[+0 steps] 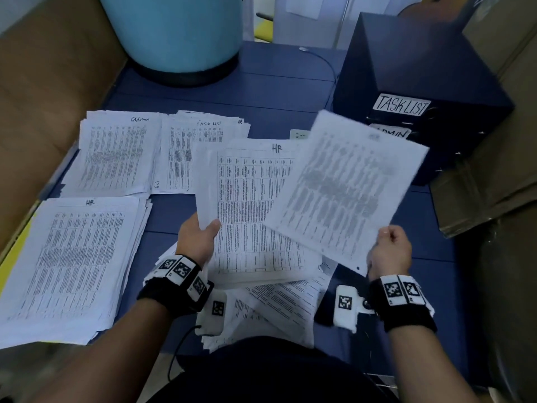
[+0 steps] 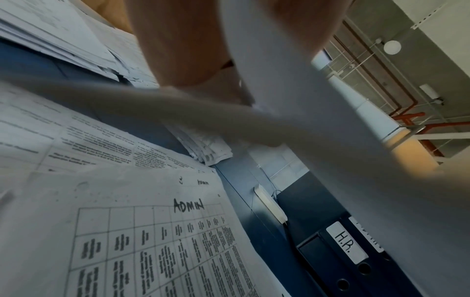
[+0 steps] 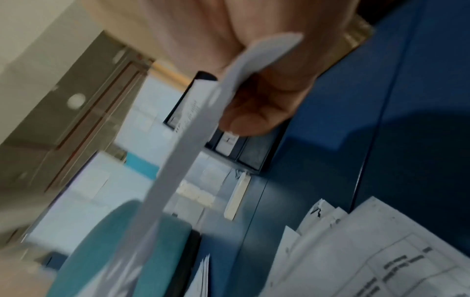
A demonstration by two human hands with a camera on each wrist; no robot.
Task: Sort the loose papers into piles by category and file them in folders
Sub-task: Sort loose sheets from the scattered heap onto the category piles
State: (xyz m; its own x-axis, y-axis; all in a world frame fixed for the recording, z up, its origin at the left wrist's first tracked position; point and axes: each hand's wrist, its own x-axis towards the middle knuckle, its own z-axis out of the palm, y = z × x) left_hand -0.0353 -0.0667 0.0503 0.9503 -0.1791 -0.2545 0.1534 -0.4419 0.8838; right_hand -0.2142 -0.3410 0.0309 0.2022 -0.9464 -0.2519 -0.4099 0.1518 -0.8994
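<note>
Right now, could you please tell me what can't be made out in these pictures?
- Heading of the sheet in the right hand: motion-blurred in the head view, edge-on in the right wrist view.
- ADMIN folder label: head view, partly covered by that sheet.
- Left hand grip on its stack: fingers hidden beneath the paper.

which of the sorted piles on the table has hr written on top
The near-left pile, closest to the person, has "HR" handwritten on top. The two piles behind it read "Admin" and "TASK LIST". The left hand also holds an HR-marked stack.

Blue drum (image 1: 174, 30) beside cardboard (image 1: 43, 91)
</note>
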